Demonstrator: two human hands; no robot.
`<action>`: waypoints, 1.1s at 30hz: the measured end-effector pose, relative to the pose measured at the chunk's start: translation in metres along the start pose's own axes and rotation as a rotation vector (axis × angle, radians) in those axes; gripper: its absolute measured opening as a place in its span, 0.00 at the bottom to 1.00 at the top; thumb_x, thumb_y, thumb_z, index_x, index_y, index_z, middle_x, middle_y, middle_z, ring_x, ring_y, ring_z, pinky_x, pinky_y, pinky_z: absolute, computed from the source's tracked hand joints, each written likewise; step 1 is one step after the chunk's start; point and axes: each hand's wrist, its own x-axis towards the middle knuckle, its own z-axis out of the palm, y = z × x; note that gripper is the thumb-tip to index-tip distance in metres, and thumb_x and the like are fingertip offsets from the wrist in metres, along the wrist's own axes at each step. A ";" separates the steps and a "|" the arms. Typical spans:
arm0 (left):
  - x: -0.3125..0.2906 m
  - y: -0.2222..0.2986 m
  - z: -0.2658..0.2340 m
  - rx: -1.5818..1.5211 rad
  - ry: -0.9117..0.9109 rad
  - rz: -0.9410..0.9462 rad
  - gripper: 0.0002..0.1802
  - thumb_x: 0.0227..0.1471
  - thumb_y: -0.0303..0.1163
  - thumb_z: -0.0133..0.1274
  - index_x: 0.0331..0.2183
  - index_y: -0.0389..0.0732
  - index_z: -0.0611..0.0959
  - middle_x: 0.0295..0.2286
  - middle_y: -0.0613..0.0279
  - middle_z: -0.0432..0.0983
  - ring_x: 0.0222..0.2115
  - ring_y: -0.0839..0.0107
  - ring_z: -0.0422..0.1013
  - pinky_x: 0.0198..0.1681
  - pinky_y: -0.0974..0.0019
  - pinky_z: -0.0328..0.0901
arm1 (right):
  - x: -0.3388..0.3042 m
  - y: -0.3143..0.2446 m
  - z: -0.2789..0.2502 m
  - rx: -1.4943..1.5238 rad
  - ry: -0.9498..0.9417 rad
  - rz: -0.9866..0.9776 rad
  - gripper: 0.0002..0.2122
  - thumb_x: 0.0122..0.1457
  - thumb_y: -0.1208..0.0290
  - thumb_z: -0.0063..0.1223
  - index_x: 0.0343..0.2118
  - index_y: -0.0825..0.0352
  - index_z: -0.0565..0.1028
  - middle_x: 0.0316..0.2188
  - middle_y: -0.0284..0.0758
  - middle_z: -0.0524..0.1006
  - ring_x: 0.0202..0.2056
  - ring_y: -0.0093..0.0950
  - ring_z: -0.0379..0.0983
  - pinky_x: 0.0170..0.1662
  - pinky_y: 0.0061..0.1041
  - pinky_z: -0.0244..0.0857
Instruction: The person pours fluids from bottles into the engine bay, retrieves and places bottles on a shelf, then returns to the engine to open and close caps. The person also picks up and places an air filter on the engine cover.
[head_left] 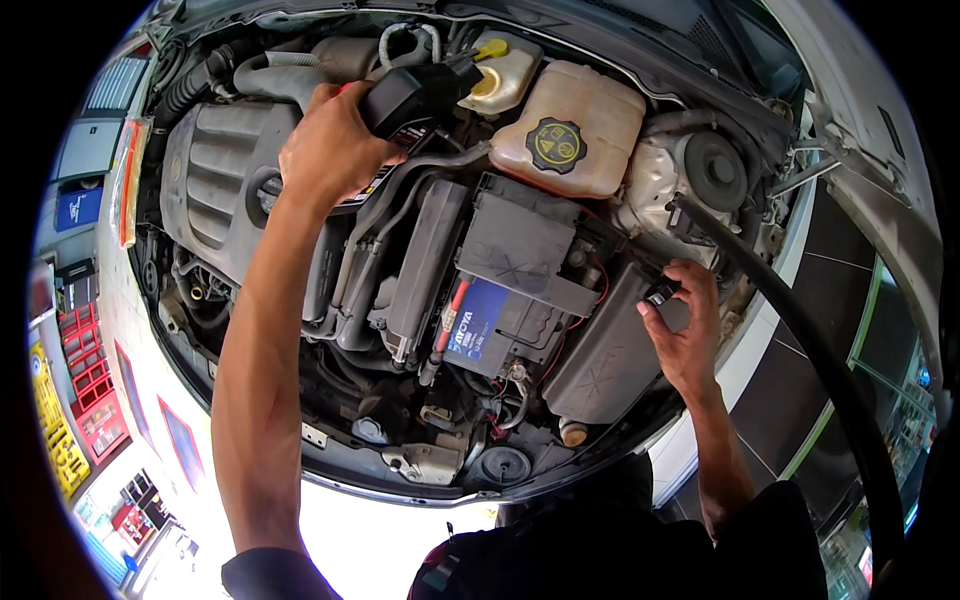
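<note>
Fingers (325, 140) of the left hand (330, 150) are wrapped tight around a black bottle (415, 100), tipped over the engine (215, 180) for pouring. A small black cap (662, 292) is pinched by the right hand (685, 335), kept beside the battery (495, 320).

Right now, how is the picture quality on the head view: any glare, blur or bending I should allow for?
Head view: fisheye bends the engine bay edges near the rim; daylight below the bumper is blown out white; the left hand on the black bottle and the right hand by the battery are sharp; deep gaps lie in shadow.
</note>
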 end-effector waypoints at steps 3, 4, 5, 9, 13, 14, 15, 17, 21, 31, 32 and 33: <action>-0.001 -0.006 0.001 -0.063 0.012 0.012 0.45 0.32 0.43 0.70 0.56 0.50 0.75 0.49 0.57 0.71 0.48 0.57 0.71 0.51 0.55 0.67 | 0.001 -0.001 0.000 -0.018 -0.017 0.009 0.25 0.48 0.78 0.66 0.50 0.62 0.69 0.50 0.40 0.68 0.48 0.35 0.67 0.42 0.30 0.66; 0.000 -0.009 0.002 -0.095 0.015 0.017 0.45 0.32 0.43 0.70 0.56 0.48 0.74 0.49 0.56 0.71 0.49 0.56 0.71 0.51 0.56 0.66 | 0.001 -0.002 -0.001 -0.022 -0.024 0.011 0.25 0.48 0.78 0.66 0.50 0.62 0.69 0.50 0.40 0.68 0.48 0.35 0.67 0.43 0.30 0.66; 0.001 -0.012 0.003 -0.129 0.018 0.023 0.46 0.32 0.43 0.71 0.56 0.47 0.74 0.50 0.55 0.70 0.49 0.56 0.71 0.52 0.56 0.66 | 0.001 -0.003 -0.001 -0.027 -0.029 0.014 0.26 0.48 0.78 0.66 0.50 0.62 0.68 0.50 0.40 0.68 0.49 0.34 0.67 0.43 0.30 0.66; -0.003 -0.018 -0.001 -0.294 0.048 0.052 0.48 0.32 0.43 0.72 0.56 0.41 0.73 0.52 0.51 0.69 0.51 0.54 0.69 0.54 0.58 0.64 | -0.002 -0.003 0.000 0.018 -0.013 0.093 0.26 0.49 0.79 0.66 0.51 0.65 0.67 0.51 0.39 0.68 0.49 0.32 0.67 0.46 0.29 0.66; -0.013 -0.028 -0.001 -0.509 0.133 0.085 0.48 0.31 0.43 0.73 0.55 0.40 0.73 0.51 0.51 0.69 0.50 0.55 0.70 0.53 0.60 0.64 | -0.002 -0.003 0.002 0.128 0.007 0.170 0.27 0.49 0.80 0.65 0.52 0.67 0.66 0.53 0.38 0.68 0.48 0.30 0.68 0.48 0.29 0.66; -0.015 -0.031 -0.001 -0.550 0.148 0.106 0.48 0.31 0.43 0.74 0.55 0.40 0.74 0.50 0.51 0.69 0.49 0.56 0.70 0.53 0.60 0.65 | -0.002 -0.002 0.001 0.119 -0.003 0.164 0.27 0.49 0.80 0.65 0.52 0.67 0.66 0.53 0.38 0.68 0.48 0.29 0.68 0.48 0.29 0.66; -0.018 -0.034 -0.002 -0.590 0.164 0.128 0.48 0.31 0.43 0.74 0.55 0.39 0.74 0.50 0.52 0.69 0.48 0.57 0.71 0.52 0.61 0.65 | -0.002 -0.001 0.001 0.110 -0.013 0.157 0.27 0.49 0.81 0.65 0.52 0.68 0.66 0.54 0.38 0.68 0.48 0.29 0.68 0.49 0.28 0.66; -0.030 -0.036 -0.009 -0.759 0.116 0.077 0.47 0.31 0.44 0.74 0.54 0.39 0.74 0.50 0.54 0.69 0.47 0.59 0.71 0.51 0.61 0.65 | -0.001 -0.001 0.001 0.119 -0.015 0.157 0.27 0.49 0.81 0.65 0.52 0.68 0.66 0.54 0.38 0.68 0.48 0.29 0.68 0.49 0.28 0.66; -0.048 -0.049 -0.017 -0.780 0.156 0.022 0.43 0.33 0.43 0.74 0.51 0.37 0.76 0.49 0.59 0.70 0.44 0.62 0.72 0.49 0.62 0.66 | 0.003 -0.007 0.003 0.097 0.000 0.122 0.26 0.49 0.81 0.65 0.51 0.67 0.66 0.53 0.38 0.68 0.48 0.28 0.68 0.49 0.28 0.66; -0.102 -0.070 -0.019 -0.985 0.166 -0.090 0.39 0.33 0.33 0.75 0.49 0.36 0.76 0.47 0.63 0.69 0.41 0.71 0.71 0.47 0.66 0.66 | 0.009 -0.021 0.009 0.074 -0.034 0.077 0.26 0.49 0.81 0.64 0.51 0.67 0.66 0.53 0.38 0.69 0.47 0.29 0.69 0.47 0.28 0.67; -0.104 -0.073 -0.019 -0.981 0.179 -0.083 0.40 0.33 0.33 0.75 0.50 0.36 0.76 0.47 0.63 0.69 0.41 0.71 0.70 0.47 0.66 0.65 | 0.009 -0.023 0.010 0.067 -0.035 0.075 0.26 0.49 0.81 0.64 0.51 0.67 0.66 0.53 0.38 0.69 0.47 0.29 0.69 0.47 0.28 0.67; -0.105 -0.077 -0.018 -0.978 0.191 -0.075 0.40 0.33 0.33 0.75 0.50 0.36 0.75 0.47 0.63 0.69 0.42 0.71 0.70 0.47 0.66 0.65 | 0.010 -0.025 0.011 0.061 -0.035 0.073 0.26 0.49 0.81 0.64 0.51 0.67 0.66 0.52 0.38 0.69 0.47 0.29 0.69 0.47 0.28 0.67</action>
